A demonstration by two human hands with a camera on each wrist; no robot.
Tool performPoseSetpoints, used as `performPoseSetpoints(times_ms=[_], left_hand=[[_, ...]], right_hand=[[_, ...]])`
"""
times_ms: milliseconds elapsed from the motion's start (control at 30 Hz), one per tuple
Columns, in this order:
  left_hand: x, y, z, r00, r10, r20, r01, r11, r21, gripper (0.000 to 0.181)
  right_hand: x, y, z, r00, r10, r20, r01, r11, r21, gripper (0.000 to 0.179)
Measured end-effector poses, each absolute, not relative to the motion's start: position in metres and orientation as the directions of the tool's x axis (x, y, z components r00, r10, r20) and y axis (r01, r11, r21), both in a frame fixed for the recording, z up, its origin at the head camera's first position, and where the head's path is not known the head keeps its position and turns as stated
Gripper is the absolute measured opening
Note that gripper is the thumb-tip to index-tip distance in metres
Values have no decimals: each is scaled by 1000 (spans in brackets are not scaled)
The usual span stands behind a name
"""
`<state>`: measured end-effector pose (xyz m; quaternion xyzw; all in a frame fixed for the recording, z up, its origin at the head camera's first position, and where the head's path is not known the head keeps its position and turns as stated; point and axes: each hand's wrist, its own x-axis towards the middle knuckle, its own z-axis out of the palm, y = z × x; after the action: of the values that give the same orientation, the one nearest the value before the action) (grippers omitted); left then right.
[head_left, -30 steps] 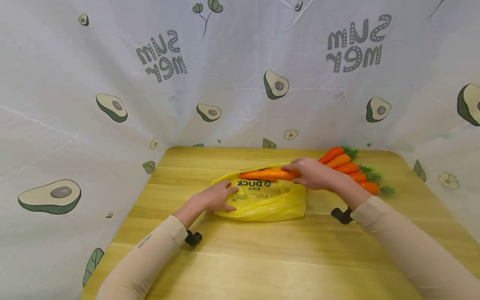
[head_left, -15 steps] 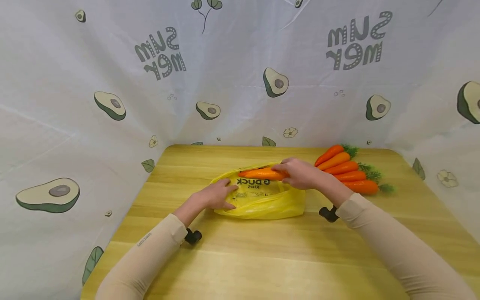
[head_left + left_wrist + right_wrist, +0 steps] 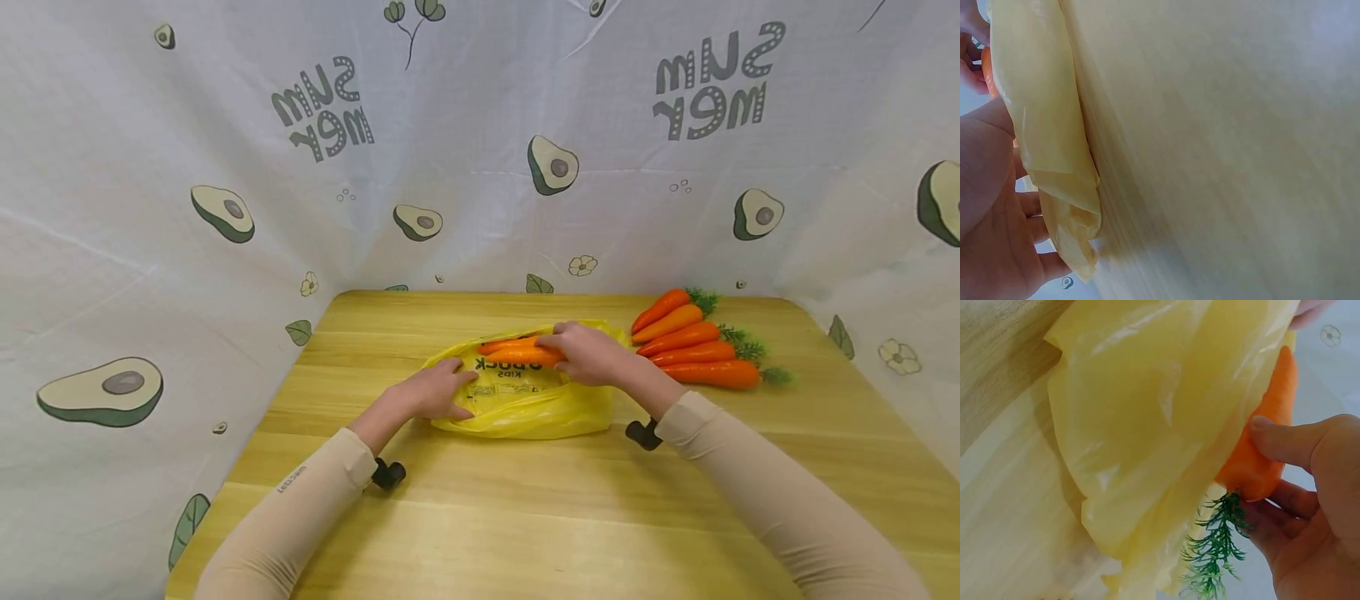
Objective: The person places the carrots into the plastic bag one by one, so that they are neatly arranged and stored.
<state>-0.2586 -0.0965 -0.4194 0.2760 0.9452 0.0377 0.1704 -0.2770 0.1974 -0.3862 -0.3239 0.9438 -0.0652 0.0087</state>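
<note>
My right hand grips an orange carrot at its thick end, over the mouth of a yellow plastic bag. In the right wrist view, thumb and fingers pinch the carrot, and its green leafy top hangs outside the bag. Behind it, a second carrot lies inside the bag. My left hand is at the bag's left end, fingers and thumb spread apart in the opening. Its fingertips are hidden behind the bag in the left wrist view.
Several carrots with green tops lie fanned out on the wooden table, right of the bag. A white cloth printed with avocados hangs behind and beside the table.
My right hand has moved left with its carrot, farther over the bag's opening. The second carrot now shows more clearly behind it. My left hand has stayed in place.
</note>
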Motion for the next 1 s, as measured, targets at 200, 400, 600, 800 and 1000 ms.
performPoseSetpoints(times_ms=[200,400,600,800,1000], left_hand=[[-256,-96,-418,-791,534,-300,503,846,179,77],[-257,-96,-420,-796,529,-294,497,848,183,76],[-258,-96,-420,-797,525,-299,491,851,187,76],[-258,-95,-421,-796,530,-293,499,848,177,76],[-259,-95,-422,-793,538,-286,513,843,163,75]], right_hand=[[-277,193,-396,-800,-599,45,-600,794,-100,47],[-277,187,-401,-800,-597,60,-600,797,-71,44],[-280,186,-408,-798,-594,101,-600,798,-59,43],[-279,186,-413,-796,-595,110,-602,797,-50,39],[-279,187,-416,-789,-601,129,-608,794,-21,40]])
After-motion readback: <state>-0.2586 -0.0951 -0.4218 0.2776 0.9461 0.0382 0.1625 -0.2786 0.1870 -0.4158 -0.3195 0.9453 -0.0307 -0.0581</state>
